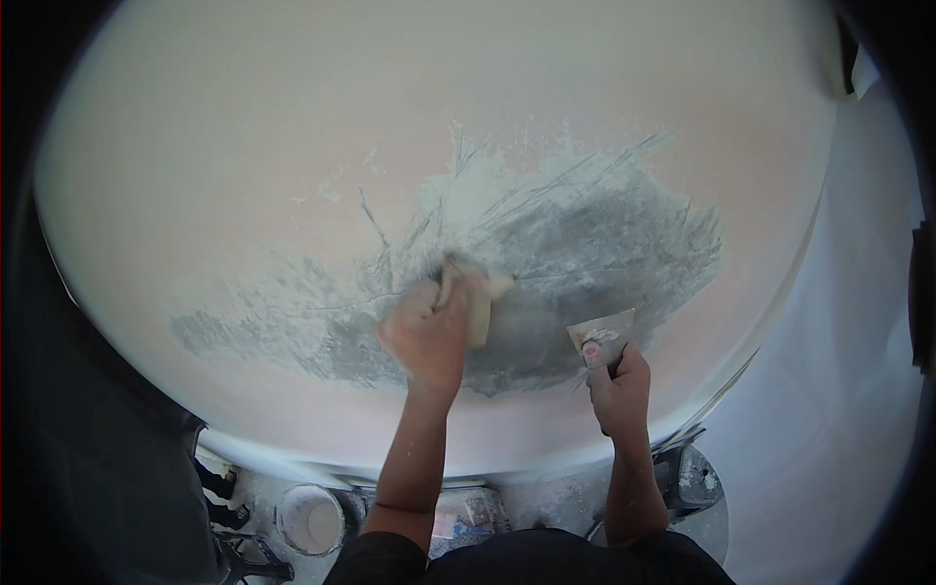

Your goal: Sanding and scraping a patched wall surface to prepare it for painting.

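Head view: a pale plastered wall (244, 146) is faced, with a grey, scraped patch (585, 244) of bare or wet filler spread across its middle.

Left hand (426, 331) is pressed against the wall at the patch's lower-left part. A light-coloured pad or block (478, 297) is gripped in it, fingers wrapped tight; sanding block or float, cannot be told, as the hand is motion-blurred. The block is held flat on the surface, presumably so the whole face is kept in contact.

Right hand (616, 375) is closed round the handle of a putty knife (602, 333). The blade is pointed up, its edge touching the wall at the patch's lower edge, just right of the left hand. The blade is carried at a shallow tilt, likely so filler is dragged thin rather than gouged. A smear of filler is seen on the blade.

Streaks fanning up-right from the patch are consistent with strokes made in that direction.

Below the wall, a white bucket (310, 519) is set on the floor near the feet, within reach. A dark stand or stool (692, 478) is seen lower right, spattered with filler. White sheeting (838, 390) is hung or laid at the right, probably as dust cover.
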Available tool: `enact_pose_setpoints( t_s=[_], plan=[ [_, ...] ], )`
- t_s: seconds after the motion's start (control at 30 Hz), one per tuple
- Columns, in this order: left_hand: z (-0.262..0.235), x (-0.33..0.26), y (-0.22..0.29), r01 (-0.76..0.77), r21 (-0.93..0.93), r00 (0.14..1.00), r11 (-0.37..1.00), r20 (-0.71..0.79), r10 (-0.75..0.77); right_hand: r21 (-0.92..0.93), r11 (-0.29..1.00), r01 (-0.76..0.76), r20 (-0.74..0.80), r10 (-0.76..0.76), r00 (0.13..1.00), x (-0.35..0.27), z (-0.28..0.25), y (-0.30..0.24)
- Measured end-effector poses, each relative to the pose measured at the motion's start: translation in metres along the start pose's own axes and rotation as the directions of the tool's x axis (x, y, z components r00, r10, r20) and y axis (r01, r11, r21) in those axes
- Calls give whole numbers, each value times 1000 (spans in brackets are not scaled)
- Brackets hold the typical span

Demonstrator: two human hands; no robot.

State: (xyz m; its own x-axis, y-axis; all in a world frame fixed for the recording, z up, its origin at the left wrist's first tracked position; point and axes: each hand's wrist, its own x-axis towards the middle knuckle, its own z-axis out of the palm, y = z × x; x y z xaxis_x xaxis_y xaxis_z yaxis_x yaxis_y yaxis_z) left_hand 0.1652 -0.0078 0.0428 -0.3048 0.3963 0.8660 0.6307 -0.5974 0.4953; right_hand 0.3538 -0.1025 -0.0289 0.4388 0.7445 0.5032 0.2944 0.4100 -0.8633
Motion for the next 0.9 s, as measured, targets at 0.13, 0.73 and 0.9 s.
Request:
enact_pose_setpoints(
  t_s=[0.13, 0.73, 0.9],
  plan=[
    [-2, 33, 22, 93, -56, 996, 994, 19, -92, 55, 996, -70, -43, 72, 996, -8, -8, 2],
    [-25, -24, -14, -179, 166, 760, 970, 649, 29, -17, 978, -208, -48, 207, 977, -43, 6, -2],
    [-36, -23, -30, -216, 155, 728, 964, 683, 53, -25, 975, -221, -86, 218, 972, -44, 22, -3]
  ],
)
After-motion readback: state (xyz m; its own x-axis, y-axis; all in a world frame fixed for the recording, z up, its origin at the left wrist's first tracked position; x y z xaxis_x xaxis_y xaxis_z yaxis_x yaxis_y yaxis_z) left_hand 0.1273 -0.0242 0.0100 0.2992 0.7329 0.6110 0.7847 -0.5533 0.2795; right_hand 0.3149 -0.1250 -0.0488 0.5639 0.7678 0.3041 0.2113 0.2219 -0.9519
